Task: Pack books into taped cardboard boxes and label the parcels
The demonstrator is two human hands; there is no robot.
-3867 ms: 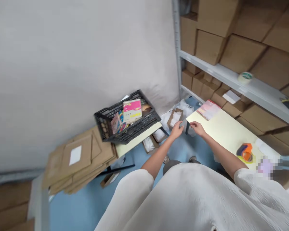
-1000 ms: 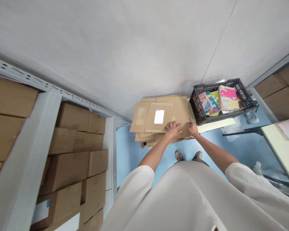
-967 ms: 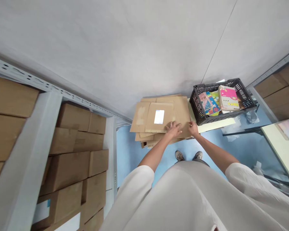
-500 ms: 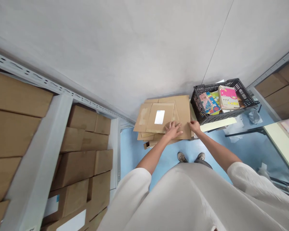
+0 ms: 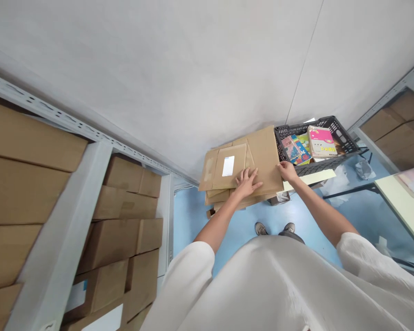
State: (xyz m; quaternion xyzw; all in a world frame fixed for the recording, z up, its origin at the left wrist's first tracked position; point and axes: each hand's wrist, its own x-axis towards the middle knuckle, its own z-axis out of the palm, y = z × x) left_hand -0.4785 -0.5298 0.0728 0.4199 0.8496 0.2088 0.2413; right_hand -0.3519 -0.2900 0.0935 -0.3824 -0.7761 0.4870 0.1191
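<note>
A stack of flattened cardboard boxes [image 5: 264, 154] lies in front of me by the wall, its right side tilted up. On top is a smaller cardboard piece [image 5: 235, 172] with a white label [image 5: 228, 166]. My left hand [image 5: 247, 182] rests on the stack with its fingers spread, partly over the smaller piece. At the right edge my right hand [image 5: 287, 171] pinches the cardboard, fingers closed round the rim. Just beyond that edge stands a black plastic crate [image 5: 331, 162] holding several books, a pink and white book [image 5: 321, 141] among them.
Shelves with several cardboard boxes [image 5: 120, 239] rise on my left behind a grey metal post [image 5: 67, 230]. More boxes [image 5: 396, 126] sit at the far right. A pale table [image 5: 400, 202] stands at right. Below the stack is a small open box [image 5: 279, 198] on the blue floor [image 5: 189, 230].
My right hand has lifted the right side of the cardboard up and rightward, overlapping the crate's left end. My left hand stays flat on it. The view has shifted slightly.
</note>
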